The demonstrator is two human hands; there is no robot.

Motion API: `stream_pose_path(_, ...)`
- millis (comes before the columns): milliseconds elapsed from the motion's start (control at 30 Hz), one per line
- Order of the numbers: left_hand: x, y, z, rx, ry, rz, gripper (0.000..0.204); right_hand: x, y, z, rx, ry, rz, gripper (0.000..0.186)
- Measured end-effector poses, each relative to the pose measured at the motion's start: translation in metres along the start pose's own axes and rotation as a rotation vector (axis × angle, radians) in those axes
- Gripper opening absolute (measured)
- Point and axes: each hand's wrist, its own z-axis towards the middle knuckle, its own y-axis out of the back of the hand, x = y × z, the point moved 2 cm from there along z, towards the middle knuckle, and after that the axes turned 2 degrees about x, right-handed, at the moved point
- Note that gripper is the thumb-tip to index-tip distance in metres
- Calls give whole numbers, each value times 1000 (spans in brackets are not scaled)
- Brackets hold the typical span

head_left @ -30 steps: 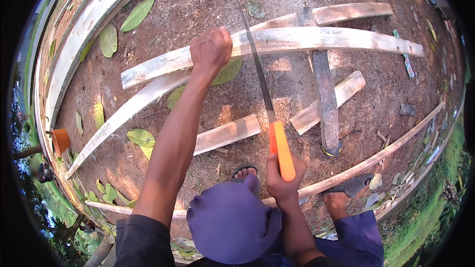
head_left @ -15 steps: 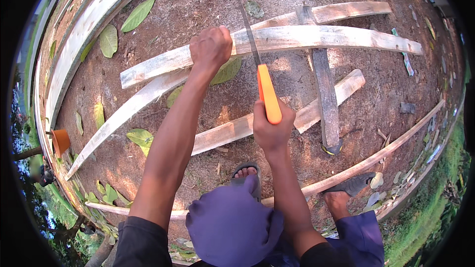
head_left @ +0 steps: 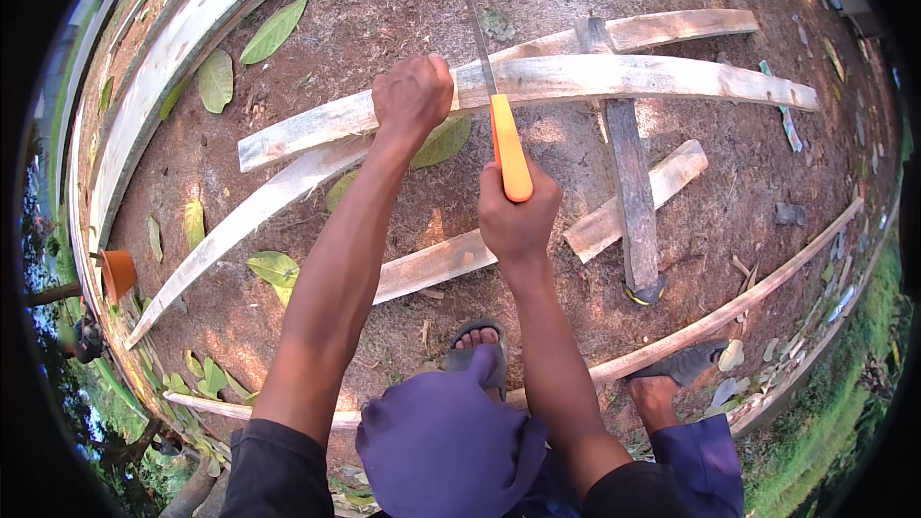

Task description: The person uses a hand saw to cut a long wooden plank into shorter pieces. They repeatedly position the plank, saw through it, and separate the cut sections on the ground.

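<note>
A long pale wooden plank lies crosswise in front of me, resting over other boards. My left hand is closed round it, left of the cut spot, knuckles up. In my right hand is a handsaw with an orange handle. Its dark blade crosses the plank just right of my left hand and points away from me. Whether the teeth have bitten into the wood, I cannot tell. Beneath the plank run a dark grey wooden piece and another pale board.
A lower board lies nearer my feet, and a thin wooden strip curves past my sandalled foot. Large planks stand at the left, near an orange-brown pot. Leaves and scraps litter the bare soil.
My right hand and the saw have moved forward, away from me, so the handle is now close to the plank. My left hand keeps its grip on the plank.
</note>
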Motion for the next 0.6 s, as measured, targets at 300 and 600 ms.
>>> stream_pose_path(300,14,-8,-2,-88,-16,75,28,-23,49,-112,55,29,-160,5)
stream_pose_path(600,8,-5,1,-35,7,-2,31,-28,27,-61,48,97,-144,4)
